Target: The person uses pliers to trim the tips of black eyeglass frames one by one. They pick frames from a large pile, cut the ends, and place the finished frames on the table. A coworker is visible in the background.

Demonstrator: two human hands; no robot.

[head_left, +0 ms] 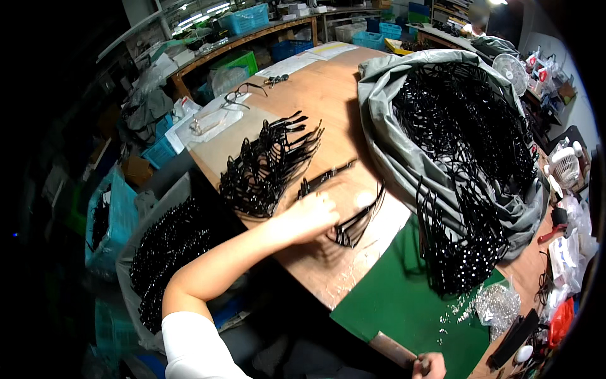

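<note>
My left hand (315, 215) is closed over black eyeglass frames (356, 230) on the wooden table (334, 88); its fingertips are partly hidden. A short stack of black frames (322, 177) lies just beyond it, and a larger pile (259, 164) stands to its left. My right hand (430, 365) is at the lower edge, fingers closed on a small dark object that I cannot make out, beside a metal plate (388, 347) at the green mat (385, 303). A large grey sack (379, 114) full of black frames (461, 126) fills the right of the table, spilling onto the mat.
Small silvery parts in a clear bag (497, 302) lie at right. A lined bin (167, 252) of black parts and a blue crate (113, 227) stand left of the table. Loose glasses (240, 95) lie farther back. A fan (510, 72) and a person (475, 25) are behind.
</note>
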